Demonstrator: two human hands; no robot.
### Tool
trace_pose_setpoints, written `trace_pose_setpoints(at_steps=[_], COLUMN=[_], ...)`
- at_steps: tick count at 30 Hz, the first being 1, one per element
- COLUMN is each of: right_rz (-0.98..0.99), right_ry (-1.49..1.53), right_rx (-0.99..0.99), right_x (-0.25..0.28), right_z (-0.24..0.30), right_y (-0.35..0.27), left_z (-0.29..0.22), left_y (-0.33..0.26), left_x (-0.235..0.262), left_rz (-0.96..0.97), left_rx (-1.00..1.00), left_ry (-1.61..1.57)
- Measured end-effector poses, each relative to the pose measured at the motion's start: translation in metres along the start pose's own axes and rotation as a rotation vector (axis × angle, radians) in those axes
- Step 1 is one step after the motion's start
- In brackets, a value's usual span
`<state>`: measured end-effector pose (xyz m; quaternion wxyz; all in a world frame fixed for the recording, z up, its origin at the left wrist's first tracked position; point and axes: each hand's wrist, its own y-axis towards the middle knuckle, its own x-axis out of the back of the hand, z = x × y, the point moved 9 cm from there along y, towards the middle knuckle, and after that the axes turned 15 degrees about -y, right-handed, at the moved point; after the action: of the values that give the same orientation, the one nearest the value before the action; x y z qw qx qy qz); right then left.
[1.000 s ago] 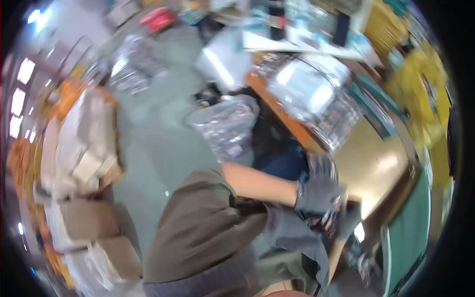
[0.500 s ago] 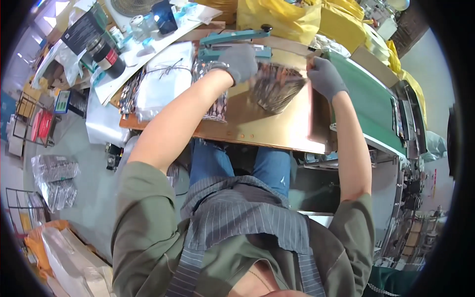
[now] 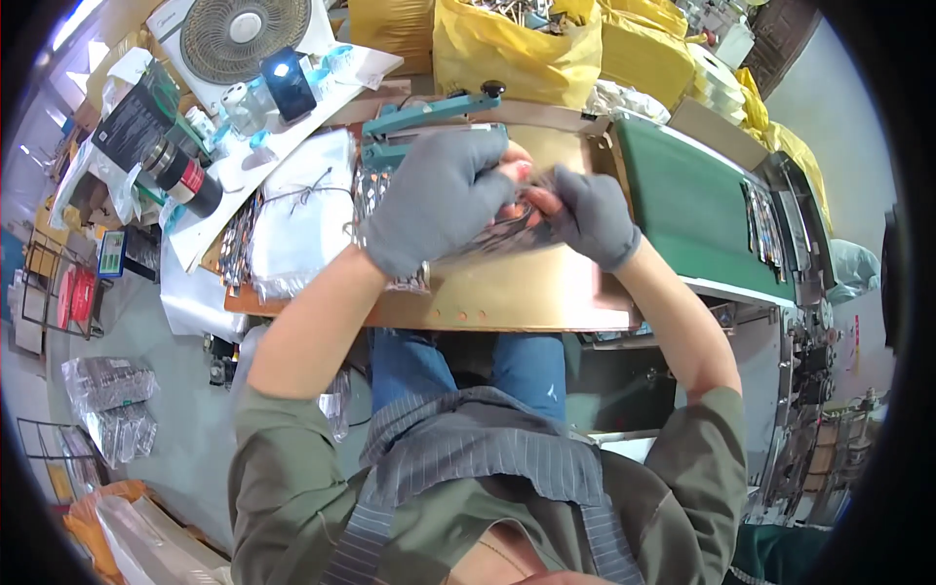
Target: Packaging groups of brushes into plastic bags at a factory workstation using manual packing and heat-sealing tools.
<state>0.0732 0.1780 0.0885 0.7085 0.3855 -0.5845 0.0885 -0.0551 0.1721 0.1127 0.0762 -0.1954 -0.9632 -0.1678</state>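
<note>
The left hand and right hand are pinching the upper part of a clear plastic packet, each grip narrowing onto the film. The packet is hanging over the tan table, near the teal hand sealer; its dark, streaked contents are blurring too much to identify. It is probably weighing little, its film feeling soft and slippery, so bare fingertips are likely holding best at the edge, with the contents needing support underneath.
</note>
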Motion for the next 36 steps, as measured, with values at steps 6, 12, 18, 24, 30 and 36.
trace_pose_setpoints(at_steps=[6, 12, 18, 24, 30, 36], right_rz=[-0.025, -0.287, -0.174, 0.038, 0.032, 0.033], right_ry=[0.456, -0.183, -0.042, -0.300, -0.228, -0.195], right_rx=[-0.359, -0.536, -0.415, -0.617, -0.602, -0.679], right_x=[-0.041, -0.155, -0.135, -0.234, -0.249, -0.240], right_z=[-0.024, -0.157, -0.099, -0.170, -0.162, -0.175], right_y=[0.050, 0.126, 0.220, 0.155, 0.156, 0.134], left_z=[0.116, 0.273, 0.337, 0.319, 0.319, 0.270], left_y=[-0.014, -0.012, 0.013, 0.024, 0.020, -0.069], left_x=[0.017, 0.032, 0.103, 0.106, 0.107, 0.122], left_rz=[-0.004, -0.348, -0.610, -0.622, -0.685, -0.887], left_rx=[0.401, 0.488, 0.718, 0.750, 0.541, 0.395], left_ry=[-0.379, -0.659, -0.515, -0.283, -0.481, 0.382])
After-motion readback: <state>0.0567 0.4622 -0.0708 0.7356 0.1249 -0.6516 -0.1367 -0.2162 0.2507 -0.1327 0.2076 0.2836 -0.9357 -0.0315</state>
